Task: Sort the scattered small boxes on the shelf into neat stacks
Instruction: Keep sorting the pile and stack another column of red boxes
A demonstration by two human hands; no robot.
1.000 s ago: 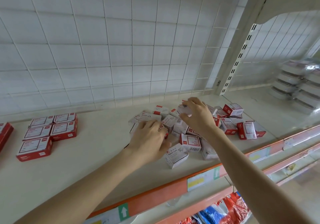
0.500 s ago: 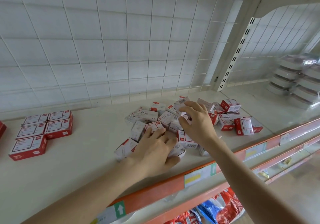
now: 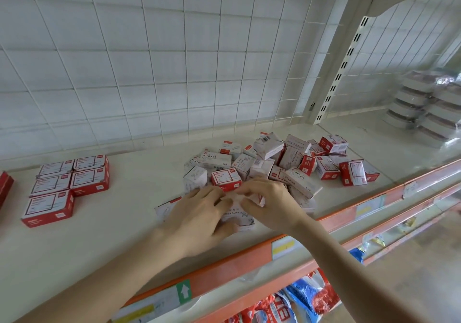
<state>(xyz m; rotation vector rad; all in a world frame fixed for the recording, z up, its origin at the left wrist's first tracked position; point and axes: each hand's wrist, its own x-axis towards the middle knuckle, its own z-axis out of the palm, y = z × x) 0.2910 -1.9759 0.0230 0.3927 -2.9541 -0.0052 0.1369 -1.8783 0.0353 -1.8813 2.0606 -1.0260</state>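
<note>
A cream-white shop shelf [image 3: 119,218] runs across the head view, backed by a white wire-grid panel [image 3: 174,60] and edged in front by an orange price rail [image 3: 237,260] with paper labels. A slotted white upright [image 3: 341,70] divides it from the next bay on the right, where wrapped grey-white trays [image 3: 421,108] stand in stacks. On the lower shelf lie red and blue plastic packets [image 3: 301,300]. At the left of the shelf a tidy block of red-and-white cardboard boxes [image 3: 62,185] sits in close rows, well apart from the loose heap of small red-and-white boxes [image 3: 279,163] in the middle, which lie tilted and overlapping, some printed STAPLES. Both hands work at the near edge of that heap. The left hand [image 3: 199,218] lies over a flat white paper-clip box [image 3: 235,215], fingers spread on its top and thumb pressed to its near side, so it grips the box. The right hand [image 3: 270,206] is just beside it, fingertips nearly touching the left, with fingers curled down and pinching a small box with a red corner [image 3: 260,199] that rests on the paper-clip box's far right end.
</note>
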